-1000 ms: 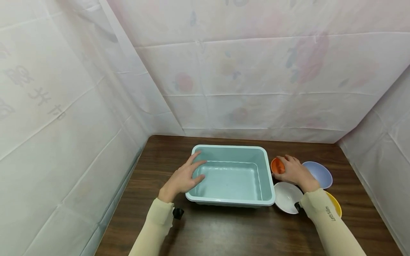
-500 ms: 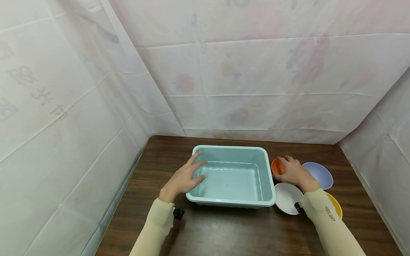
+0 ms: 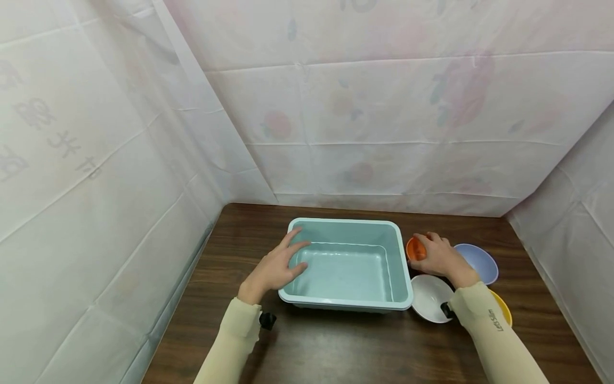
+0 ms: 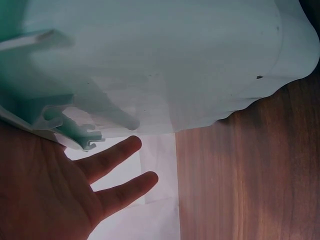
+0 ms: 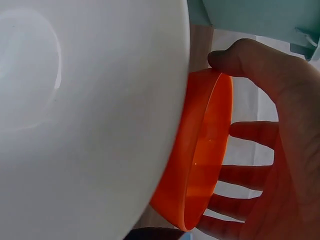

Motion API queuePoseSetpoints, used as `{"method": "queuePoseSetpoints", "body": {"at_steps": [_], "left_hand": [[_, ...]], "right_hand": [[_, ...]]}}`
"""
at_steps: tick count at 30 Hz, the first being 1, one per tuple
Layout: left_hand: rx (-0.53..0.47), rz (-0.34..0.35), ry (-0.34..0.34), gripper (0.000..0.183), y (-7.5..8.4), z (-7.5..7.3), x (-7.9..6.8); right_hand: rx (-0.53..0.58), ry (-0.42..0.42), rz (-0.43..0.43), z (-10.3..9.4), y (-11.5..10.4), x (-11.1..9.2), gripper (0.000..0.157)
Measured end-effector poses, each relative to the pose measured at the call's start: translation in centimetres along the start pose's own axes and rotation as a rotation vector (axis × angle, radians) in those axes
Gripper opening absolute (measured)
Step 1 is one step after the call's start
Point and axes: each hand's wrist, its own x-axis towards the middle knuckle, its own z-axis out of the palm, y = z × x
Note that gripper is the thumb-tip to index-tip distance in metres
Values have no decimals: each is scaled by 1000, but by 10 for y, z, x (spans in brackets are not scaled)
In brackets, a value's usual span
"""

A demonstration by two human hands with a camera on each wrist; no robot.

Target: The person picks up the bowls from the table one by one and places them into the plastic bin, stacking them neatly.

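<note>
A pale teal plastic basin (image 3: 345, 305) stands on the table. At its left rim hovers my left hand (image 3: 274, 266), fingers spread and nothing in its grip; the left wrist view shows the fingers beside the basin's outer wall (image 4: 150, 55). To the right of the basin, my right hand (image 3: 440, 260) holds a small orange bowl (image 3: 415, 249) by its rim. In the right wrist view the thumb is on one side of the orange bowl (image 5: 207, 145), and the other fingers reach along its open side. A white bowl (image 5: 95, 115) fills the foreground there.
The white bowl (image 3: 430, 297) sits just right of the basin, below my right hand. Behind that hand lies a lavender bowl (image 3: 479, 262), and a yellow bowl (image 3: 502, 309) is partly hidden by my sleeve. Pale printed curtains (image 3: 384, 133) close off the wooden table (image 3: 336, 352).
</note>
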Motion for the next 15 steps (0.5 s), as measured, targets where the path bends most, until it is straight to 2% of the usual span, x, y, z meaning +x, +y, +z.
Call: {"method": "queuePoseSetpoints", "body": {"at_steps": [15], "left_hand": [[23, 7, 3, 53, -1, 1, 0]], "right_hand": [[-67, 57, -27, -21, -12, -8, 84]]}}
